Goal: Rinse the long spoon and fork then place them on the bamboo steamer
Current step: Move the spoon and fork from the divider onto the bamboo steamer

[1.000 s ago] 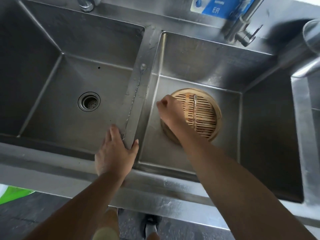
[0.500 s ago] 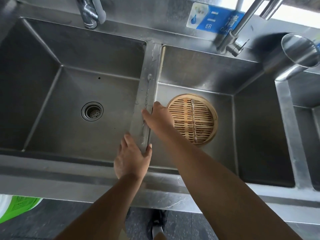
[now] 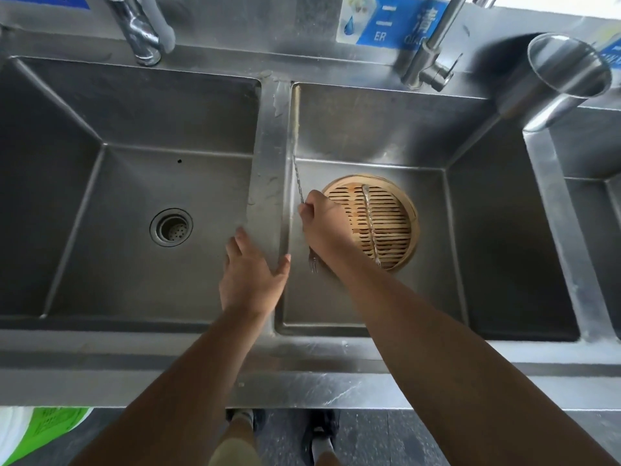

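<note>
Right hand (image 3: 322, 223) pinches long fork (image 3: 298, 185) mid-handle; left hand (image 3: 250, 274) flat, relaxed on sink divider (image 3: 272, 146). Thin handle: pinch firm, lay it level across bamboo steamer (image 3: 366, 176) slats.

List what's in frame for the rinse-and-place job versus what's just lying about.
Job:
- long fork, pinched in right hand
- second long utensil, lying across bamboo steamer
- right tap, likely for rinsing
- left hand, resting flat on divider

Lying about:
- steel cup
- left tap
- drain
- blue labels
- green-and-white bag
</note>
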Action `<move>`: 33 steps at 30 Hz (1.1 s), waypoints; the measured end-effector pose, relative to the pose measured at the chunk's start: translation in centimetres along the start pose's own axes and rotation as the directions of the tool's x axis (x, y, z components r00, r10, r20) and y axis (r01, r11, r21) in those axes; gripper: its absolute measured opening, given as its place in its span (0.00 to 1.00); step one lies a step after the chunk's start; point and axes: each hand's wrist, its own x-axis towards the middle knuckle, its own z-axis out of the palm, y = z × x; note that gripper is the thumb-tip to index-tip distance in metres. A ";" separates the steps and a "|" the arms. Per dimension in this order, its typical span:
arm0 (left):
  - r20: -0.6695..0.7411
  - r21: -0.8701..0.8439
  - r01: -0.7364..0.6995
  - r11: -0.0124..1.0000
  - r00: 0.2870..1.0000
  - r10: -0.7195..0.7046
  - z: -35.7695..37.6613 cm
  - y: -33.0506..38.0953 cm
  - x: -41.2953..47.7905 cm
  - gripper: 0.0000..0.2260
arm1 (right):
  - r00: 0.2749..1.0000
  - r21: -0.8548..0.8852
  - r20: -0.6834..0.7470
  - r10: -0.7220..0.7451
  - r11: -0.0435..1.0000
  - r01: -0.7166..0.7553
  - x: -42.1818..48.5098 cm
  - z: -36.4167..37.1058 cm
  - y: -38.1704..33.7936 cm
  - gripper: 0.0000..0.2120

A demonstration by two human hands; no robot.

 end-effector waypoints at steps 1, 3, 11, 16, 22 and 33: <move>0.002 0.010 -0.019 1.000 1.000 0.019 0.0 0.6 1.0 0.40 | 1.000 -0.008 -0.006 0.009 1.000 -0.009 0.1 -0.5 0.9 0.09; 0.025 0.039 -0.025 0.999 0.999 0.024 0.1 1.9 3.0 0.40 | 0.999 -0.040 -0.003 0.041 0.998 -0.041 0.3 -1.5 2.9 0.09; 0.041 0.128 -0.117 0.985 0.993 0.112 0.6 5.4 9.8 0.38 | 0.975 -0.107 0.024 0.223 0.970 -0.219 1.4 -1.8 11.8 0.11; -0.012 0.231 -0.122 0.965 0.992 0.129 1.7 5.5 10.7 0.38 | 0.945 -0.125 0.027 0.326 0.939 -0.320 2.7 -0.9 16.7 0.10; -0.018 0.322 -0.116 0.939 0.991 0.129 2.2 5.3 11.3 0.37 | 0.940 -0.165 0.050 0.339 0.931 -0.327 4.4 0.8 19.5 0.11; -0.031 0.365 -0.118 0.924 0.990 0.139 2.7 4.9 11.7 0.35 | 0.962 -0.217 0.019 0.274 0.940 -0.263 7.1 3.7 22.3 0.08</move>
